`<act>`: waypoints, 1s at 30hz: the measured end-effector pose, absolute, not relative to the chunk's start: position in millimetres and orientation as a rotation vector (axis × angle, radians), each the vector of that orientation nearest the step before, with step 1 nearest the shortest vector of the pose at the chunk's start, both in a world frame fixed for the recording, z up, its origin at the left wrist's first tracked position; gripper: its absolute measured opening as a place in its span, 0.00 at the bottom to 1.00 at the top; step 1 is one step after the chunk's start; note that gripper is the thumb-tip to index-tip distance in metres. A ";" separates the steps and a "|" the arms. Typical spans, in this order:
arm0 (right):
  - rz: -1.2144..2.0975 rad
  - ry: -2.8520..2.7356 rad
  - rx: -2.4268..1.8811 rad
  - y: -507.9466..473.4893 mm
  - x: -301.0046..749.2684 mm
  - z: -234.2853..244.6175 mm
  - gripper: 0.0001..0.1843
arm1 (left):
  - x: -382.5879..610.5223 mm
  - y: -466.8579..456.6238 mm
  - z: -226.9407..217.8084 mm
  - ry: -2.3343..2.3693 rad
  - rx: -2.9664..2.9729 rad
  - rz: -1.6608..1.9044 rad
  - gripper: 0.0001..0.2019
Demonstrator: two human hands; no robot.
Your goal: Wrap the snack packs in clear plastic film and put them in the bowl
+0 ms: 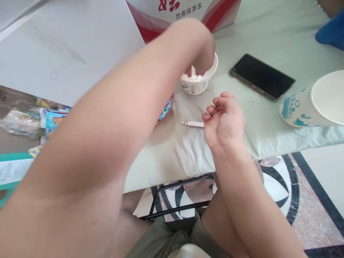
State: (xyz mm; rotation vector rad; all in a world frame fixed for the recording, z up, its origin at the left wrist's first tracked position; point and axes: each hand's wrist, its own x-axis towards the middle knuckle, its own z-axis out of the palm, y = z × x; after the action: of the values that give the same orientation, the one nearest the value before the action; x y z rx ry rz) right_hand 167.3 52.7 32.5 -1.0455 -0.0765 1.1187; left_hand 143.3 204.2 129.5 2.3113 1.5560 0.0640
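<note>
My left hand [203, 57] reaches over a white paper bowl [195, 87] with blue-green print. Its fingers are bent down into the bowl, and a pale strip shows between them. What they grip I cannot make out. Whitish contents show inside the bowl. Palm up, my right hand [223, 120] rests at the table's near side, its fingers loosely curled and apart with nothing visible in them. Beside it lies a slim white tool [194, 124] with a small metal tip; its other end is hidden behind that hand. A round item with a blue pattern [165, 109] is partly covered by my left forearm.
A black phone [262, 76] lies on the pale tablecloth [150, 161]. Right of it is a large paper cup [298, 107]. A red-and-white carton [185, 14] stands behind the bowl. A white board-like surface [70, 46] and wrapped snacks [52, 120] are at left.
</note>
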 end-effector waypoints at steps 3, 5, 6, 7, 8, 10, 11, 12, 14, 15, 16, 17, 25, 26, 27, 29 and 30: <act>1.105 -0.071 -1.035 53.1 165.4 29.4 0.15 | 100.3 169.5 151.6 1.480 2.423 0.259 0.16; 1.096 -0.137 -1.048 52.5 157.5 26.0 0.14 | 57.2 131.7 144.8 1.283 2.418 0.867 0.14; 1.089 -0.204 -1.054 51.6 151.4 24.0 0.13 | 33.6 110.3 134.9 1.044 2.339 1.195 0.15; 1.079 -0.290 -1.059 49.9 144.2 22.1 0.13 | 10.1 88.6 121.9 0.887 2.191 1.461 0.15; 1.069 -0.391 -1.062 47.3 136.0 20.3 0.15 | -12.2 67.3 107.3 0.947 2.037 1.508 0.16; 1.052 -0.593 -1.069 38.8 117.9 17.9 0.19 | -49.3 30.0 78.3 1.005 1.947 1.384 0.16; 1.049 -0.674 -1.074 32.6 108.5 17.2 0.21 | -63.6 15.1 65.9 1.047 1.912 1.337 0.15; 1.056 -0.736 -1.076 25.4 99.3 16.6 0.21 | -75.2 3.2 55.4 1.108 1.871 1.297 0.14; 1.102 -0.822 -1.074 8.7 82.6 15.2 0.20 | -92.8 -12.6 40.2 1.238 1.754 1.249 0.12; 1.136 -0.861 -1.077 -0.2 75.4 14.3 0.18 | -99.9 -17.3 34.7 1.285 1.677 1.254 0.12; 1.175 -0.913 -1.093 -8.8 69.0 13.2 0.17 | -106.4 -20.7 30.3 1.323 1.583 1.279 0.12; 1.200 -0.975 -1.126 -16.8 63.2 12.0 0.15 | -112.7 -23.2 26.7 1.353 1.479 1.310 0.12; 1.239 -1.579 -1.194 -23.6 -8.4 8.4 0.06 | -167.3 -28.2 36.4 1.261 0.614 1.561 0.05; 1.221 -1.598 -1.192 -13.2 -25.6 7.3 0.04 | -175.2 -26.8 39.7 1.245 0.501 1.616 0.07; 1.208 -1.622 -1.179 0.1 -44.7 6.3 0.03 | -182.7 -24.8 42.0 1.238 0.397 1.671 0.09; 1.143 -1.688 -1.155 33.9 -87.2 5.6 0.04 | -195.1 -20.1 42.9 1.237 0.228 1.774 0.12; 1.101 -1.757 -1.144 52.9 -109.1 6.6 0.07 | -199.5 -17.6 41.8 1.241 0.167 1.809 0.13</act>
State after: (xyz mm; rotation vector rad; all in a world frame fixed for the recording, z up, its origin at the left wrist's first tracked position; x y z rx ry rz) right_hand -109.1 52.9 6.6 -1.1442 -1.7566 1.1012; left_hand -199.5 -17.6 41.8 0.1673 1.2414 1.8094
